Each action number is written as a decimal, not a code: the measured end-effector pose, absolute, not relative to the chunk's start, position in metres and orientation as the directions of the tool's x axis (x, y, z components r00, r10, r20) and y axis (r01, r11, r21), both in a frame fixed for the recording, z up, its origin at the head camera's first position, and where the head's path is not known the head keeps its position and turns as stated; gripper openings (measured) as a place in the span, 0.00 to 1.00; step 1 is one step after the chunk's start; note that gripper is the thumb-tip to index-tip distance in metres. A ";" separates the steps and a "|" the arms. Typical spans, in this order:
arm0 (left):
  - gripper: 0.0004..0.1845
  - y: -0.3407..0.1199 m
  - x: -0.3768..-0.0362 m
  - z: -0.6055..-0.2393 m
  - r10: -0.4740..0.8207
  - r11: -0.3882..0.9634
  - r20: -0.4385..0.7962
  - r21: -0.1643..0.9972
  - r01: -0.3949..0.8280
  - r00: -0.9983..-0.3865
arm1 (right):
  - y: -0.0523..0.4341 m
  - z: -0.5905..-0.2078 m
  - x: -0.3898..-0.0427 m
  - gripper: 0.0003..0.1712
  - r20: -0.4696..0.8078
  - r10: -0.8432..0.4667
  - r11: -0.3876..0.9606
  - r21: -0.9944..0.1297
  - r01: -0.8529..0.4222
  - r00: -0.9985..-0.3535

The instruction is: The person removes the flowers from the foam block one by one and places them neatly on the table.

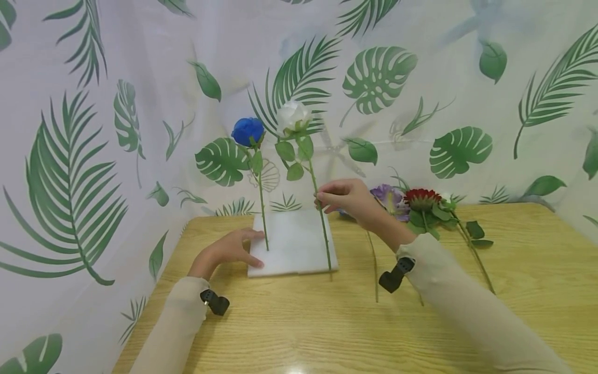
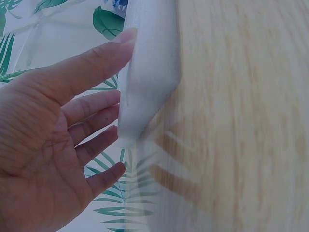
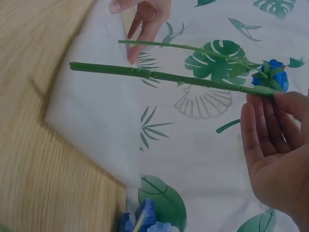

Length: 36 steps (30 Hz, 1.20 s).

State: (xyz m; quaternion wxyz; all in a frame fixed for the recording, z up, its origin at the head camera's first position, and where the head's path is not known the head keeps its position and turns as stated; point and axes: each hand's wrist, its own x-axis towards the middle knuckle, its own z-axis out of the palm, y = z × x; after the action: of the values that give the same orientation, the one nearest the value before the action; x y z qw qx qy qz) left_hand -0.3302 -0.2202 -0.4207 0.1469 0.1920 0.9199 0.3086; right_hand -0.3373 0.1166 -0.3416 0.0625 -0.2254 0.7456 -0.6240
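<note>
A white foam block (image 1: 291, 241) lies on the wooden table (image 1: 327, 322). A blue rose (image 1: 247, 131) stands upright with its stem stuck in the block's left part. My right hand (image 1: 322, 200) pinches the stem of a white rose (image 1: 293, 115) at mid height; the stem runs down to the block's right front edge. In the right wrist view, my right hand's fingertips (image 3: 282, 99) touch that stem (image 3: 164, 76), with the blue rose (image 3: 275, 77) behind it. My left hand (image 1: 247, 248) rests against the block's left side with straight fingers (image 2: 91, 104), the thumb lying along the foam block (image 2: 149, 72).
A purple flower (image 1: 390, 200) and a red flower (image 1: 422, 198) lie on the table behind my right wrist, their stems pointing toward me. A leaf-print curtain (image 1: 140, 78) closes off the back and left sides. Bare wood fills the front of the table.
</note>
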 end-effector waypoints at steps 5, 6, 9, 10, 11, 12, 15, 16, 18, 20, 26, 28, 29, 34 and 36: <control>0.46 -0.219 -0.331 -0.420 0.440 0.741 -0.152 0.618 0.263 -0.885 | 0.128 -0.346 -0.338 0.19 0.181 -0.394 0.118 -0.962 -0.245 -0.901; 0.47 -0.219 -0.331 -0.420 0.438 0.743 -0.153 0.617 0.260 -0.886 | 0.131 -0.346 -0.338 0.20 0.180 -0.393 0.116 -0.963 -0.243 -0.902; 0.47 -0.219 -0.331 -0.420 0.430 0.748 -0.162 0.615 0.250 -0.888 | 0.139 -0.347 -0.337 0.18 0.175 -0.395 0.123 -0.963 -0.240 -0.902; 0.47 -0.219 -0.331 -0.420 0.428 0.750 -0.164 0.614 0.248 -0.889 | 0.142 -0.346 -0.336 0.18 0.172 -0.395 0.125 -0.963 -0.238 -0.902; 0.47 -0.218 -0.331 -0.420 0.426 0.750 -0.165 0.614 0.245 -0.889 | 0.145 -0.346 -0.335 0.17 0.166 -0.397 0.127 -0.964 -0.234 -0.903; 0.47 -0.218 -0.331 -0.420 0.426 0.750 -0.165 0.614 0.245 -0.889 | 0.148 -0.345 -0.334 0.16 0.159 -0.395 0.135 -0.964 -0.228 -0.905; 0.47 -0.218 -0.331 -0.421 0.426 0.751 -0.162 0.612 0.248 -0.890 | 0.158 -0.342 -0.331 0.17 0.147 -0.401 0.153 -0.962 -0.225 -0.904; 0.47 -0.218 -0.331 -0.421 0.427 0.752 -0.160 0.610 0.251 -0.890 | 0.161 -0.341 -0.330 0.17 0.144 -0.402 0.156 -0.962 -0.223 -0.904; 0.47 -0.218 -0.332 -0.421 0.429 0.752 -0.158 0.608 0.255 -0.889 | 0.168 -0.339 -0.328 0.20 0.141 -0.406 0.157 -0.962 -0.221 -0.903; 0.47 -0.218 -0.332 -0.421 0.432 0.752 -0.157 0.606 0.258 -0.888 | 0.175 -0.338 -0.327 0.20 0.144 -0.409 0.153 -0.963 -0.224 -0.901; 0.47 -0.218 -0.332 -0.421 0.437 0.750 -0.156 0.607 0.263 -0.886 | 0.198 -0.333 -0.324 0.14 0.129 -0.390 0.177 -0.961 -0.211 -0.912; 0.47 -0.218 -0.332 -0.421 0.438 0.750 -0.157 0.606 0.264 -0.885 | 0.206 -0.331 -0.322 0.14 0.126 -0.378 0.205 -0.955 -0.215 -0.917; 0.46 -0.218 -0.332 -0.421 0.439 0.751 -0.155 0.605 0.266 -0.885 | 0.210 -0.330 -0.321 0.15 0.127 -0.375 0.215 -0.952 -0.220 -0.918; 0.46 -0.218 -0.332 -0.422 0.439 0.752 -0.148 0.600 0.272 -0.886 | 0.233 -0.323 -0.316 0.18 0.129 -0.347 0.265 -0.937 -0.229 -0.929; 0.46 -0.218 -0.332 -0.422 0.439 0.753 -0.146 0.598 0.274 -0.887 | 0.244 -0.320 -0.314 0.16 0.123 -0.333 0.263 -0.940 -0.217 -0.935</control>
State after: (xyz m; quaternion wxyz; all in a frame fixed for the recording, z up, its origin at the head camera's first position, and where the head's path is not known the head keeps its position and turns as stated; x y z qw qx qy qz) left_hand -0.3317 -0.2184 -0.4216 0.1402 0.1924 0.9257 0.2940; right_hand -0.3138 0.2442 -0.3199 0.0495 -0.1733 0.7932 -0.5816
